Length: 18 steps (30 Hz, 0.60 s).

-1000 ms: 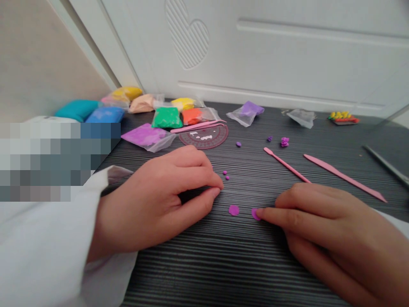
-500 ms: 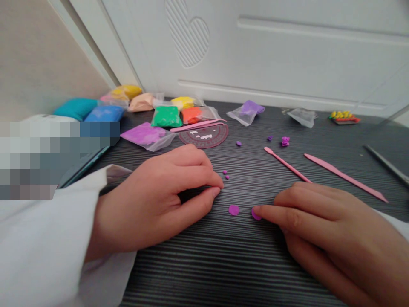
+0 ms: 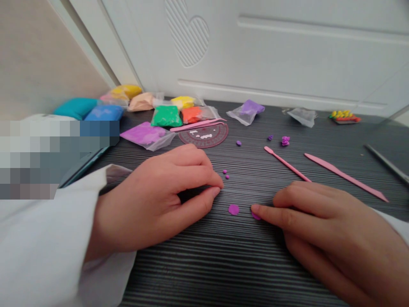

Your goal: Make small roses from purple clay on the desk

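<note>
My right hand point(image 3: 322, 230) presses its outstretched index fingertip on a flat magenta clay disc point(image 3: 256, 216) on the dark table, covering part of it. The other fingers are bent and it grips nothing. A second flat clay disc point(image 3: 234, 209) lies just to the left, untouched. My left hand point(image 3: 166, 196) rests on the table with thumb and index tips together and nothing visible between them. Two tiny magenta clay balls point(image 3: 226, 174) sit beyond its fingertips.
Bagged coloured clay, including a green pack point(image 3: 166, 116), lines the back left. A protractor point(image 3: 203, 135) bears white bits. Past my right hand lie a thin pink tool point(image 3: 286, 163), a pink clay knife point(image 3: 345, 176) and small purple clay pieces point(image 3: 285, 140). A grey metal tool point(image 3: 386, 163) lies right.
My right index fingertip has shifted slightly left and up on the disc, exposing more of its lower edge. My left hand stays where it was.
</note>
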Each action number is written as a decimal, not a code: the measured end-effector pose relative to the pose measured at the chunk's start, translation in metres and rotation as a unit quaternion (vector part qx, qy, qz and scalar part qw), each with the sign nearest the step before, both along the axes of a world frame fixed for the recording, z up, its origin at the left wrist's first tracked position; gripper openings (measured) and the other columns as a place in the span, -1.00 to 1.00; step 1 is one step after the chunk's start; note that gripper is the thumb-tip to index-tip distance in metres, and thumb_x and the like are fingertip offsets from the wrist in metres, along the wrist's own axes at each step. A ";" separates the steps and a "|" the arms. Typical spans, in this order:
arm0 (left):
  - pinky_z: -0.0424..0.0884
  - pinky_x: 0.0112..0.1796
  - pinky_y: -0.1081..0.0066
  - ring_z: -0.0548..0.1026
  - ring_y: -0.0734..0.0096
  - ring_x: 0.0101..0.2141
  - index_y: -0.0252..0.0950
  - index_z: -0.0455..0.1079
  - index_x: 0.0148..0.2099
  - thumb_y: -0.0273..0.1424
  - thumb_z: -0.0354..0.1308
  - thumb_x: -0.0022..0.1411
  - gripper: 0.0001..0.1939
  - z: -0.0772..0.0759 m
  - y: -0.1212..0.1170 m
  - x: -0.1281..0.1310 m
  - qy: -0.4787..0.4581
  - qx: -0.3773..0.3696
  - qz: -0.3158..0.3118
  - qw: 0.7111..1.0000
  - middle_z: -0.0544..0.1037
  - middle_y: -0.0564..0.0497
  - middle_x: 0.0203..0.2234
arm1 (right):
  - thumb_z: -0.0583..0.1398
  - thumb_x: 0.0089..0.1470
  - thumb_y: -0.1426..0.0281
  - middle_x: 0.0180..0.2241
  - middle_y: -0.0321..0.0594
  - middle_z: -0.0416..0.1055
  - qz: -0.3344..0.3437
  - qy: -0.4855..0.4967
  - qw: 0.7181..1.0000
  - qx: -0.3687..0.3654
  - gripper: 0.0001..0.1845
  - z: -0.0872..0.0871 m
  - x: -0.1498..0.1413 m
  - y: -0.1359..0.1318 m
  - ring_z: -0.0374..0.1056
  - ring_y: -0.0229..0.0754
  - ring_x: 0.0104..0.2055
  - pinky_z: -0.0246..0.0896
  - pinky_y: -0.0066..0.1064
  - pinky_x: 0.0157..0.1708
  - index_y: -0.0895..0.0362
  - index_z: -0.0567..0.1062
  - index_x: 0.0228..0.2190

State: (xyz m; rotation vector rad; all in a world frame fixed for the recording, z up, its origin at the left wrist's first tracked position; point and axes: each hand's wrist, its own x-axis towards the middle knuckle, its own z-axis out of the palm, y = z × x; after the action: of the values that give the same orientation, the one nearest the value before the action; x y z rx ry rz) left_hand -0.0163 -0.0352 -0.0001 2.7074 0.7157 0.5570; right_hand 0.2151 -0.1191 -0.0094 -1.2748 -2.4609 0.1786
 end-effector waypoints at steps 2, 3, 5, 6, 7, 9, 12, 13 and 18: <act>0.28 -0.26 0.54 0.36 0.54 -0.30 -0.27 0.42 -0.25 -0.51 0.06 0.16 -0.86 0.000 0.000 0.000 -0.001 0.002 -0.001 1.000 0.41 0.08 -0.35 | -0.02 0.08 0.53 -0.41 -0.32 0.35 0.003 -0.005 1.000 0.005 -0.67 0.000 0.000 0.000 0.20 -0.23 -0.42 0.10 -0.33 -0.45 0.03 0.45 -0.22; 0.29 -0.26 0.54 0.36 0.53 -0.30 -0.26 0.42 -0.25 -0.51 0.06 0.16 -0.86 0.000 0.000 0.000 -0.003 0.004 -0.002 1.000 0.41 0.08 -0.35 | -0.02 0.08 0.53 -0.42 -0.33 0.36 0.004 -0.001 1.000 0.008 -0.67 0.000 0.000 0.000 0.20 -0.23 -0.42 0.10 -0.34 -0.45 0.03 0.44 -0.21; 0.30 -0.26 0.53 0.37 0.52 -0.30 -0.26 0.43 -0.26 -0.51 0.06 0.16 -0.86 0.001 0.000 0.000 -0.002 0.006 -0.002 1.000 0.41 0.07 -0.36 | -0.01 0.07 0.53 -0.41 -0.33 0.36 0.004 0.019 1.000 0.008 -0.66 0.001 0.001 0.000 0.20 -0.26 -0.43 0.10 -0.35 -0.46 0.03 0.43 -0.18; 0.30 -0.27 0.52 0.37 0.51 -0.30 -0.26 0.43 -0.27 -0.51 0.06 0.17 -0.86 0.001 0.000 0.000 -0.001 0.007 0.001 1.000 0.42 0.07 -0.36 | 0.00 0.06 0.54 -0.41 -0.33 0.36 0.003 0.029 1.000 0.007 -0.66 0.002 0.001 -0.001 0.20 -0.27 -0.43 0.09 -0.37 -0.47 0.03 0.43 -0.18; 0.31 -0.27 0.51 0.37 0.50 -0.31 -0.26 0.43 -0.27 -0.51 0.05 0.17 -0.86 0.001 0.000 0.000 -0.001 0.007 0.003 1.000 0.42 0.07 -0.36 | 0.01 0.06 0.54 -0.42 -0.32 0.36 0.003 0.036 0.999 0.009 -0.67 0.002 0.002 -0.001 0.20 -0.28 -0.44 0.08 -0.37 -0.48 0.03 0.44 -0.20; 0.30 -0.27 0.51 0.37 0.50 -0.32 -0.26 0.43 -0.28 -0.51 0.05 0.17 -0.86 0.001 0.000 0.000 -0.001 0.007 0.003 1.000 0.42 0.07 -0.37 | 0.01 0.06 0.53 -0.43 -0.31 0.36 0.005 0.035 0.999 0.014 -0.70 0.002 0.002 -0.001 0.20 -0.28 -0.46 0.06 -0.38 -0.50 0.02 0.47 -0.26; 0.29 -0.27 0.54 0.36 0.53 -0.31 -0.27 0.43 -0.27 -0.51 0.06 0.16 -0.86 0.000 0.000 0.000 -0.001 0.006 -0.002 1.000 0.41 0.07 -0.36 | 0.01 0.07 0.51 -0.45 -0.32 0.36 0.004 0.017 0.999 0.032 -0.73 0.001 0.001 -0.001 0.19 -0.25 -0.46 0.05 -0.36 -0.51 0.01 0.47 -0.31; 0.29 -0.26 0.55 0.36 0.54 -0.31 -0.27 0.43 -0.27 -0.51 0.06 0.16 -0.86 0.000 0.001 -0.001 -0.001 0.006 -0.004 1.000 0.41 0.07 -0.36 | 0.00 0.08 0.50 -0.46 -0.33 0.36 0.003 0.011 0.999 0.042 -0.73 0.000 0.000 -0.001 0.19 -0.24 -0.46 0.05 -0.36 -0.51 0.02 0.46 -0.33; 0.27 -0.26 0.56 0.35 0.55 -0.31 -0.28 0.43 -0.27 -0.51 0.06 0.16 -0.87 0.000 0.001 -0.002 -0.001 0.010 -0.002 1.000 0.40 0.08 -0.37 | -0.04 0.12 0.48 -0.48 -0.32 0.35 0.004 -0.002 0.998 0.069 -0.72 -0.002 -0.001 -0.002 0.17 -0.22 -0.46 0.04 -0.33 -0.50 0.06 0.45 -0.36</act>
State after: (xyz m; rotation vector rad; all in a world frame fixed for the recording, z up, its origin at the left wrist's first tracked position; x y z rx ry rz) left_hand -0.0185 -0.0346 -0.0001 2.7251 0.7082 0.5676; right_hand 0.2137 -0.1214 -0.0110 -1.2088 -2.4360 0.0075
